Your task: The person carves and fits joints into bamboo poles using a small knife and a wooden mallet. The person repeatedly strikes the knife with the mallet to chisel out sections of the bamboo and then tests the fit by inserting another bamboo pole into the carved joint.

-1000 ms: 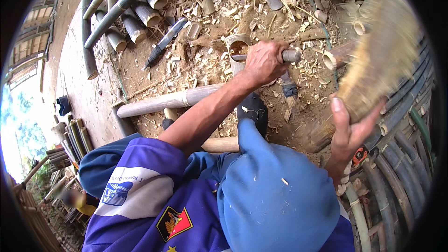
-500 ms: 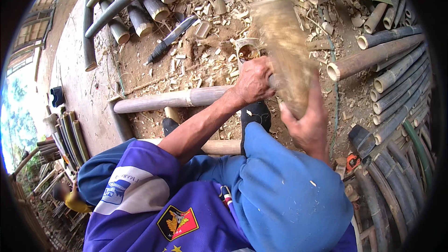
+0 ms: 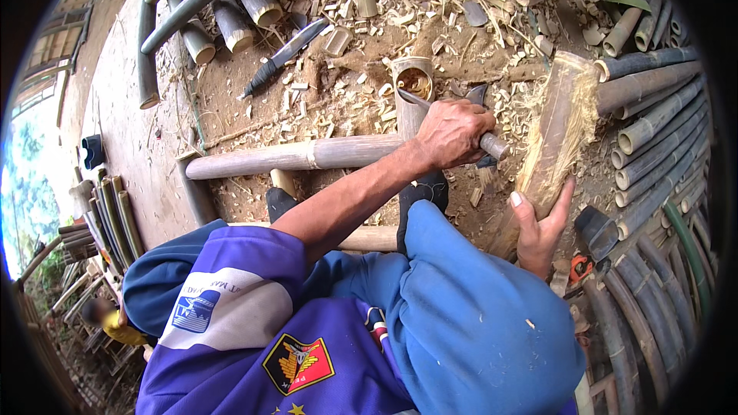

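Observation:
My left hand [image 3: 453, 132] is closed around a chisel [image 3: 494, 146], its thick butt sticking out on the right. The chisel's blade reaches the open end of a bamboo tube [image 3: 413, 77], where pale shavings lie inside. My right hand [image 3: 542, 229] grips a frayed wooden mallet [image 3: 555, 127], raised to the right of the chisel and apart from it. Fibres stand out along the mallet's battered side. From the tube, a long bamboo pole [image 3: 284, 160] runs left, under my left forearm. One dark shoe [image 3: 425, 188] is close beside the tube.
A knife with a black-wrapped grip [image 3: 286, 58] lies on chip-strewn ground. Cut bamboo poles [image 3: 231, 19] rest at the upper left, and stacked bamboo [image 3: 646, 134] fills the right. A black cup-like container [image 3: 596, 230] and an orange tool [image 3: 580, 267] sit near my right hand. A person [image 3: 119, 327] is at the lower left.
The mallet has swung right, away from the chisel, and is no longer blurred. My left hand has shifted slightly right, and the chisel and tube end now show clearly.

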`<state>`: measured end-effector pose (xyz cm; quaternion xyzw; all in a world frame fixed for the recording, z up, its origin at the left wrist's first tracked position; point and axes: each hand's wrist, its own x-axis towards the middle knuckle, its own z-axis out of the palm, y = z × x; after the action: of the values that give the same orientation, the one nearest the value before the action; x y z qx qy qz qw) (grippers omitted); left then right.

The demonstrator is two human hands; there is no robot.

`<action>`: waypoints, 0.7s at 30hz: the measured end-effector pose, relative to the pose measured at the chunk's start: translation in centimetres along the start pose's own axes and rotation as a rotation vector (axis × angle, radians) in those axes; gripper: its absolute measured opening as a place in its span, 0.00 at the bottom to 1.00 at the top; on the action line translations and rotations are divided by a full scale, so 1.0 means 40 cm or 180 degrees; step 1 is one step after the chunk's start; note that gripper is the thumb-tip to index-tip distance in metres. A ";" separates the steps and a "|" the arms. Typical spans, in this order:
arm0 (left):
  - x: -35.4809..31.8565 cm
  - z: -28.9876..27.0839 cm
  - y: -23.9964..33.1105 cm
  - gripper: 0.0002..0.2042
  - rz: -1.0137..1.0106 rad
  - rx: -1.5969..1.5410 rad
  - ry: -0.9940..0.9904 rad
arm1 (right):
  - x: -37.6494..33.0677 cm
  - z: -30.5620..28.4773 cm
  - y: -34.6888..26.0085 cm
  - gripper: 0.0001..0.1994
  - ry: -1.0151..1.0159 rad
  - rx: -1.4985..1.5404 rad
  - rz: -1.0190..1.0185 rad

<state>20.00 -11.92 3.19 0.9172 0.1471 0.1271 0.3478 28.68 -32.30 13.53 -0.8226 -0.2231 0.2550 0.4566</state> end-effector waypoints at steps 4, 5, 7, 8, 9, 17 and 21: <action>0.012 -0.011 -0.008 0.11 0.0082 -0.0177 0.0173 | -0.001 0.007 0.005 0.49 0.0093 0.0049 0.0030; 0.013 -0.014 -0.005 0.11 0.0079 -0.0227 0.0190 | 0.001 0.007 0.002 0.49 0.0100 0.0213 -0.0038; 0.015 -0.023 -0.003 0.11 -0.0032 -0.0264 0.0132 | 0.010 0.002 -0.007 0.48 0.0092 0.0505 -0.0052; 0.017 -0.027 -0.003 0.11 -0.0037 -0.0350 0.0217 | 0.014 -0.003 -0.014 0.48 0.0085 0.0497 -0.0059; 0.021 -0.032 -0.006 0.11 0.0079 -0.0279 0.0398 | 0.019 -0.005 -0.022 0.48 0.0070 0.0435 -0.0135; 0.071 -0.057 -0.050 0.12 -0.0339 -0.0671 0.0042 | 0.033 0.056 -0.135 0.44 0.0762 0.0870 -0.0233; 0.075 -0.106 -0.084 0.11 -0.0537 -0.1058 0.0543 | 0.085 0.103 -0.164 0.45 -0.0497 -0.0380 -0.0640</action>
<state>20.73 -5.90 4.38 0.8175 0.2293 0.1973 0.4901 27.84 -24.47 16.60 -0.7995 -0.3540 0.2575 0.4114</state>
